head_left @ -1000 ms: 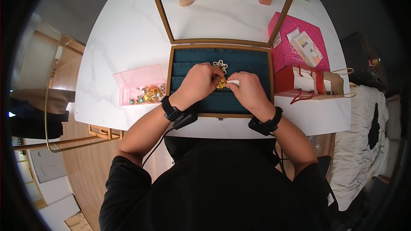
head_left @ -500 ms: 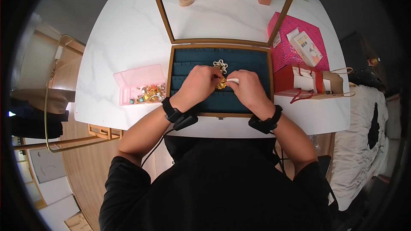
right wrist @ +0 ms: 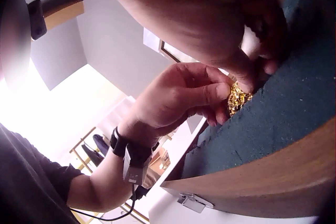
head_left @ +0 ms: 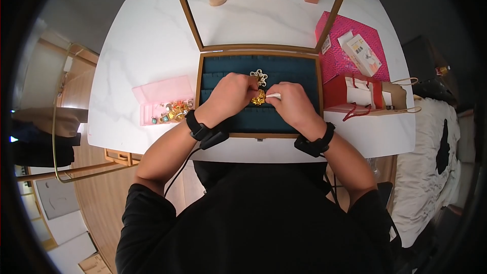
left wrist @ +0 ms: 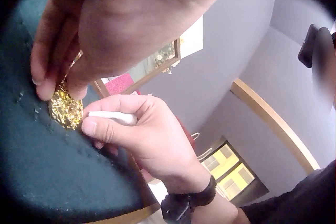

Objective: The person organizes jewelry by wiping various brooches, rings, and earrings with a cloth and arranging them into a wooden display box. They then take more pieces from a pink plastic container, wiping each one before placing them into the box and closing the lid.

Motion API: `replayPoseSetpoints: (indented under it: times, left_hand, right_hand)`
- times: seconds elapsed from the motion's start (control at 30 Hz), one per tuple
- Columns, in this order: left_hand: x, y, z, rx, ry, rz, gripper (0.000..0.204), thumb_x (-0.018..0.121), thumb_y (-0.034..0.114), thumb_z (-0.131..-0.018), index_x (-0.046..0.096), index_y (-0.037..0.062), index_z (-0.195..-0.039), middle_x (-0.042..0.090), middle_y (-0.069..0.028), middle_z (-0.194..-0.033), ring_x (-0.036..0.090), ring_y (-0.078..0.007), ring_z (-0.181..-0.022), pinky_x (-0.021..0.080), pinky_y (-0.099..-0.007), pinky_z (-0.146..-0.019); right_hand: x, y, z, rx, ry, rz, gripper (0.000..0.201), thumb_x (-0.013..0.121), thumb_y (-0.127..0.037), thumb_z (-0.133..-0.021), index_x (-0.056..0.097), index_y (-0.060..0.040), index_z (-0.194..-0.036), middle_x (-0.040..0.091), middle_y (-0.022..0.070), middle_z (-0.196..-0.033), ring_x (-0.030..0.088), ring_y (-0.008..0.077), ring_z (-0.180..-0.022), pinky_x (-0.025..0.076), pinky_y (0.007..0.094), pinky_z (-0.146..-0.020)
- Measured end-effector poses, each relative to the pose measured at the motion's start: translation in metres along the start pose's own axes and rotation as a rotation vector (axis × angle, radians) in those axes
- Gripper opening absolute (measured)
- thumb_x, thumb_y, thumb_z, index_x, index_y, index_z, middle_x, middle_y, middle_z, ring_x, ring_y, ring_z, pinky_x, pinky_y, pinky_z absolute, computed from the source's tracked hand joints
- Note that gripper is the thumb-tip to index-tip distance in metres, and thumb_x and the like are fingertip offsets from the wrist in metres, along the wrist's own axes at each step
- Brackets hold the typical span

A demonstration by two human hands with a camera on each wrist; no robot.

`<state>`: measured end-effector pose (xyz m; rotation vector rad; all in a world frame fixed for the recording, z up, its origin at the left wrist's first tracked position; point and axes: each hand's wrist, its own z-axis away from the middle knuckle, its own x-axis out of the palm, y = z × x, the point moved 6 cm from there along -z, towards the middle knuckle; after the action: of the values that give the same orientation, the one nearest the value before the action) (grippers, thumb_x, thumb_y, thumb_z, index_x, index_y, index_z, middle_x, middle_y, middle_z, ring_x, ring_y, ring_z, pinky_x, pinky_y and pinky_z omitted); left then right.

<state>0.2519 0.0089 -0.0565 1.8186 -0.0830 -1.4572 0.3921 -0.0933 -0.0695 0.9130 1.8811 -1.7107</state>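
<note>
A crumpled-looking gold ornament (head_left: 258,98) lies low over the dark teal lining (head_left: 269,123) of an open wooden display case. My left hand (head_left: 231,96) pinches its edge between thumb and fingertips. From the other side my right hand (head_left: 294,105) grips a slim white piece (left wrist: 113,115), thumb and index finger curled round it, its tip close to the gold surface. What the white piece is, I cannot tell. Just beyond the gold ornament sits a pale, flower-shaped ornament (head_left: 259,77), partly behind the left fingers. In the right wrist view the gold ornament (right wrist: 239,101) shows between both hands' fingertips.
The case's glazed lid (head_left: 264,49) stands raised at the back. To the left, a pink box (head_left: 163,90) holds jewellery. At right are a red paper bag (head_left: 337,94), a pink patterned bag (head_left: 374,39) and a small white box (head_left: 361,55).
Both hands stay at the gold ornament with the same holds. The right hand has tilted the white piece slightly. The whole head view has shifted a little.
</note>
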Motion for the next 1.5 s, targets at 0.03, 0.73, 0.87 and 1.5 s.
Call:
replayPoseSetpoints:
  times: [0.03,0.73,0.87,1.5]
  left_hand:
    - [0.0,0.0,0.001,-0.002,-0.021,0.019,0.017,0.082,0.005,-0.089,0.077,-0.0006,-0.104,0.077,-0.0169,-0.082,0.077,-0.0305,-0.076,0.059,-0.0398,-0.073]
    - [-0.001,-0.002,0.044,-0.081,-0.085,0.203,0.037,0.079,-0.001,-0.089,0.072,-0.0015,-0.125,0.072,-0.0187,-0.111,0.074,-0.0391,-0.097,0.059,-0.0464,-0.085]
    - [-0.011,0.001,0.066,-0.005,-0.042,0.149,0.035,0.078,0.001,-0.087,0.071,-0.0052,-0.121,0.071,-0.0198,-0.116,0.072,-0.0398,-0.105,0.06,-0.0455,-0.088]
    - [-0.006,0.0,0.088,0.134,-0.021,-0.002,0.047,0.069,0.011,-0.077,0.072,-0.0127,-0.117,0.069,-0.0288,-0.132,0.071,-0.0346,-0.118,0.06,-0.0366,-0.093]
  right_hand:
    - [0.0,0.001,0.001,0.014,0.002,-0.012,0.018,0.084,-0.008,-0.089,0.08,-0.0001,-0.104,0.075,0.0203,-0.095,0.074,0.0417,-0.092,0.059,0.0464,-0.084]
    - [0.008,-0.023,-0.003,0.102,-0.067,0.003,0.038,0.089,-0.012,-0.087,0.073,-0.0047,-0.121,0.069,0.0146,-0.104,0.07,0.0369,-0.091,0.056,0.0435,-0.079]
    - [0.007,-0.025,-0.007,0.211,-0.111,0.026,0.042,0.091,-0.014,-0.086,0.075,-0.0065,-0.124,0.069,0.0115,-0.103,0.068,0.0283,-0.078,0.055,0.0373,-0.067]
    - [0.008,-0.023,-0.012,0.225,-0.15,0.075,0.049,0.094,0.003,-0.078,0.08,-0.004,-0.125,0.072,0.0085,-0.098,0.07,0.0179,-0.084,0.055,0.0308,-0.068]
